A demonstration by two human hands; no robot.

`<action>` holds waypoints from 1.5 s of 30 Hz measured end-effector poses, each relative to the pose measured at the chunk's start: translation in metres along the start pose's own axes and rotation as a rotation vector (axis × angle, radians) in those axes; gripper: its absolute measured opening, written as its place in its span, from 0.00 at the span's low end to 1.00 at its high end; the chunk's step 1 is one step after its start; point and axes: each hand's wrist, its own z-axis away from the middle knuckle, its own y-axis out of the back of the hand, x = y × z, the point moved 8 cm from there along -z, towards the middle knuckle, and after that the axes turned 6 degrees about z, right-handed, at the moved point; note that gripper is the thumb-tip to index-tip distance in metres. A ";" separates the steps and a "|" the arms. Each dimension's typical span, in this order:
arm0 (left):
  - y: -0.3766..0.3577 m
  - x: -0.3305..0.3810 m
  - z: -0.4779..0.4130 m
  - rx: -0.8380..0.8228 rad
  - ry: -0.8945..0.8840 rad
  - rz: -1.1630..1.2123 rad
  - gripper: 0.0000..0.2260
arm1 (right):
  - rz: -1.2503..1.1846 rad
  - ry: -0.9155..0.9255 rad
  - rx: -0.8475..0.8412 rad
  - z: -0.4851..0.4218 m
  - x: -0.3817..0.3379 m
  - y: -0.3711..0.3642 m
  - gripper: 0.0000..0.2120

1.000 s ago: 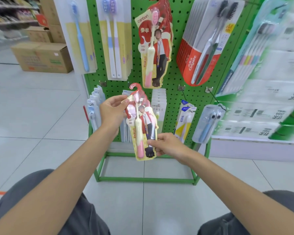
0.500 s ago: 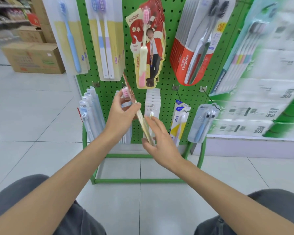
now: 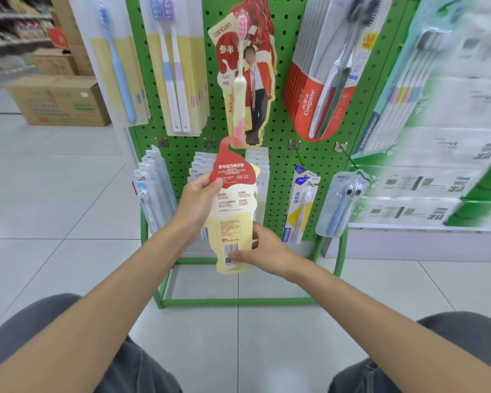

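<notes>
I hold a red and cream toothbrush pack (image 3: 233, 205) upright in front of a green pegboard rack (image 3: 284, 154). Its printed back with a barcode faces me. My left hand (image 3: 199, 202) pinches the pack's upper left edge, thumb on the red part. My right hand (image 3: 264, 251) grips the lower right edge, thumb near the barcode. Packs of the same kind (image 3: 247, 78) hang on the rack just above.
Other toothbrush packs hang around: blue (image 3: 116, 61) and white-handled pairs (image 3: 176, 63) at upper left, Colgate packs (image 3: 326, 66) at upper right, smaller packs (image 3: 301, 202) on the lower row. Cardboard boxes (image 3: 60, 100) stand on the tiled floor at left. White packaged goods (image 3: 437, 165) fill shelves at right.
The pack has been turned round from its front, through edge-on, to its back facing me. My right hand moved from open beside it to gripping its lower edge.
</notes>
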 end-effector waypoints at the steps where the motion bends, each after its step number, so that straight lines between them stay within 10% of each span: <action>1: -0.001 -0.004 0.000 -0.017 0.023 -0.004 0.09 | -0.020 -0.039 0.007 -0.002 0.003 0.003 0.25; 13: -0.014 -0.030 0.004 -0.143 0.149 -0.055 0.07 | -0.193 -0.016 0.178 -0.011 -0.024 0.069 0.02; 25: -0.015 -0.030 0.002 -0.108 0.135 -0.001 0.09 | -0.258 0.018 0.473 -0.008 -0.022 0.074 0.10; 35: -0.025 -0.030 0.006 -0.229 0.093 -0.076 0.12 | -0.294 0.083 0.347 -0.004 -0.034 0.055 0.24; 40: -0.034 -0.034 0.012 -0.358 0.159 -0.071 0.23 | -0.386 0.070 0.223 -0.007 -0.037 0.049 0.10; 45: -0.022 -0.027 0.002 -0.134 0.053 -0.202 0.20 | -0.215 0.119 0.375 -0.007 -0.039 0.068 0.11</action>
